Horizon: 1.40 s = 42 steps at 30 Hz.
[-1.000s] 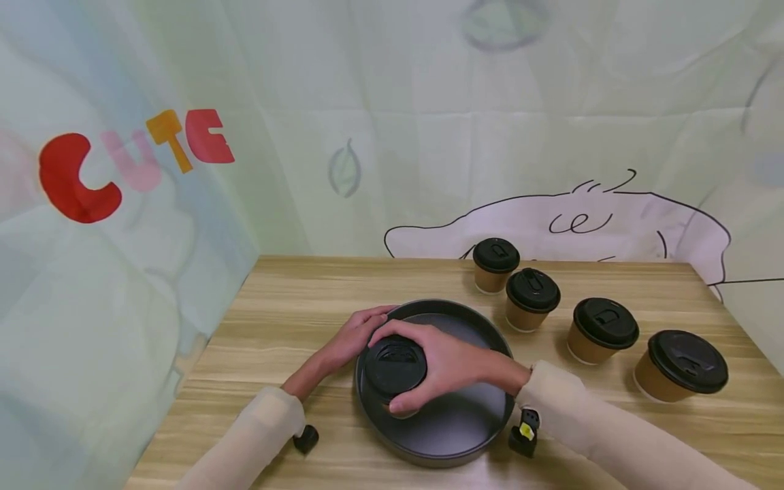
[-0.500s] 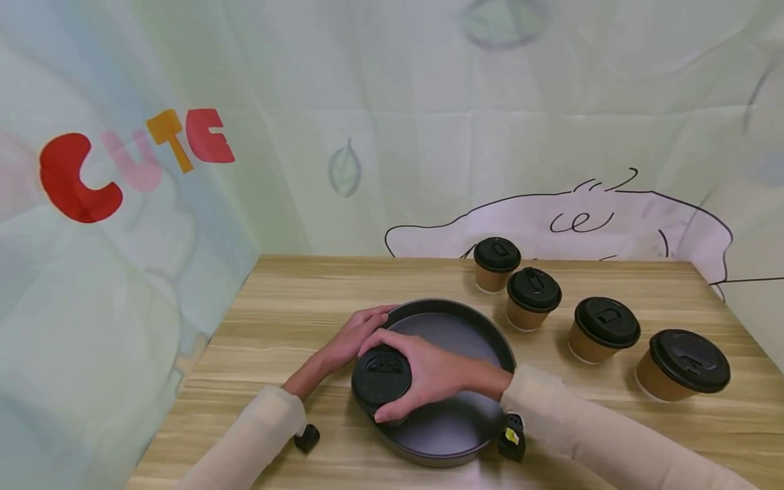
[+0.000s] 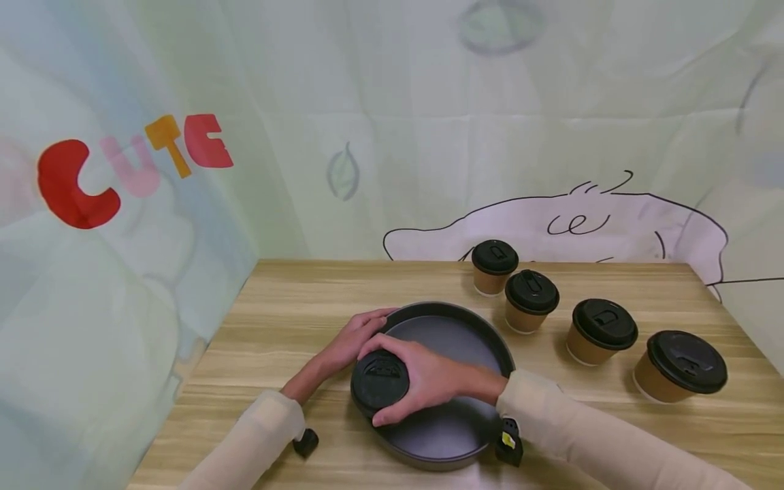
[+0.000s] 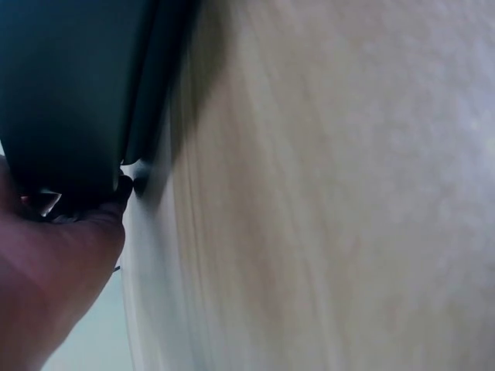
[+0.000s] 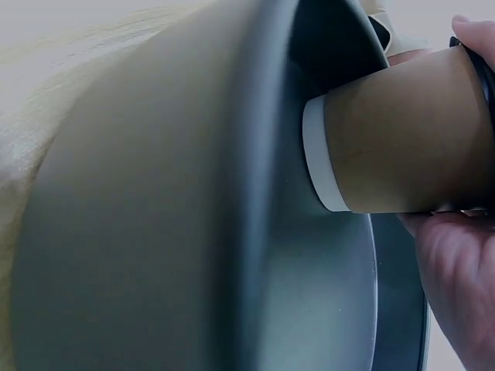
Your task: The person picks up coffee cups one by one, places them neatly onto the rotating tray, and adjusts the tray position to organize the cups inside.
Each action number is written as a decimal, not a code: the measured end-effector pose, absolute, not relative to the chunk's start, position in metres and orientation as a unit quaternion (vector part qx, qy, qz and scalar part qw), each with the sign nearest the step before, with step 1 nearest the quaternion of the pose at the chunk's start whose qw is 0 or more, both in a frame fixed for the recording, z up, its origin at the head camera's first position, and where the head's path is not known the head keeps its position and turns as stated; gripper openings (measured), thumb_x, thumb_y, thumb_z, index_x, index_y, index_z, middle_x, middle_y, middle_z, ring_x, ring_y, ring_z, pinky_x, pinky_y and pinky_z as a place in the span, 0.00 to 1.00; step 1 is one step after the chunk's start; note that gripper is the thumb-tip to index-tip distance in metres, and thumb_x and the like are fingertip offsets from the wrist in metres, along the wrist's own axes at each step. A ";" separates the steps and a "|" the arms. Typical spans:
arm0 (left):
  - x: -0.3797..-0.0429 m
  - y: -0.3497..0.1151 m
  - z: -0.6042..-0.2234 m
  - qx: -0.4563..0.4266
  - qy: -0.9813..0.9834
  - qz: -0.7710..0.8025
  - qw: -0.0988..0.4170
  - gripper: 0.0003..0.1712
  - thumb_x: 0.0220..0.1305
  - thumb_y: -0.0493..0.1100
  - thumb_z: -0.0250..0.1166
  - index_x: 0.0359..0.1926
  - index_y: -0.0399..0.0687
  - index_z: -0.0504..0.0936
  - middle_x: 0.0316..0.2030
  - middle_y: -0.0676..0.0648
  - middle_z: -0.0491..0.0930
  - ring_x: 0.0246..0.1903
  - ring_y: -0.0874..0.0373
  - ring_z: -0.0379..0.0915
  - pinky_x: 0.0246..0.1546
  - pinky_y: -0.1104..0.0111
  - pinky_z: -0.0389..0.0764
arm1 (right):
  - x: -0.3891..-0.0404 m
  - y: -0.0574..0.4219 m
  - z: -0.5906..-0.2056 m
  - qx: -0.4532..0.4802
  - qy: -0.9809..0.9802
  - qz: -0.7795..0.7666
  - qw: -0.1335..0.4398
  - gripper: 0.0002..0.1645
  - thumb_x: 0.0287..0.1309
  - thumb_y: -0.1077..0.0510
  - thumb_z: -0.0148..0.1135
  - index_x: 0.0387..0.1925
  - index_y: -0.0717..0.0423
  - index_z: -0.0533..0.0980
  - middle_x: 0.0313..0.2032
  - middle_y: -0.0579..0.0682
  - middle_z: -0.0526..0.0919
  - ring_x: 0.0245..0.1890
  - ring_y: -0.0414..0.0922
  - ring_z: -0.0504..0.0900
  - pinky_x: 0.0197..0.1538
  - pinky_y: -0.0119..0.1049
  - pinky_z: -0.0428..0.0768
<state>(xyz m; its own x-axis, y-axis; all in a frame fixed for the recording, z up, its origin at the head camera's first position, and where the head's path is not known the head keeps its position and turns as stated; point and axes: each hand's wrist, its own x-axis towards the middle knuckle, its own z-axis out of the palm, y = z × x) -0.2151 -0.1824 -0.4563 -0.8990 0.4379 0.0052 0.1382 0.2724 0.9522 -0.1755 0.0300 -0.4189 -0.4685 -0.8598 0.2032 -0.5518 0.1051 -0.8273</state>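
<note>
A brown paper cup (image 5: 410, 135) with a black lid (image 3: 380, 381) is upright in my right hand (image 3: 422, 381), its fingers and thumb curled round it. It is inside the round dark grey pan (image 3: 453, 422), near the left wall; whether its white-edged base touches the pan floor I cannot tell. My left hand (image 3: 354, 340) holds the pan's far-left side at the rim, the fingers lying along the wall. Close by in the left wrist view, the pan's dark outer wall (image 4: 69, 93) hides part of that hand (image 4: 54, 270).
Several lidded cups stand in a slanting row right of the pan, from the far cup (image 3: 490, 280) to the near cup (image 3: 664, 378). The wood-grain table (image 3: 294, 292) meets a printed curtain (image 3: 294, 170) at the back.
My right hand has moved the cup a little left and nearer inside the pan, then stayed almost still. The left hand keeps its place on the pan.
</note>
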 end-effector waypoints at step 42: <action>-0.223 -0.175 -0.453 0.156 0.780 0.584 0.159 0.26 0.82 0.42 0.44 0.73 0.35 0.70 0.70 0.38 0.72 0.73 0.46 0.63 0.73 0.52 0.63 | -0.234 0.126 -0.435 -0.351 0.872 -0.338 -0.048 0.24 0.69 0.75 0.51 0.63 0.68 0.77 0.57 0.61 0.83 0.55 0.54 0.83 0.59 0.55 0.80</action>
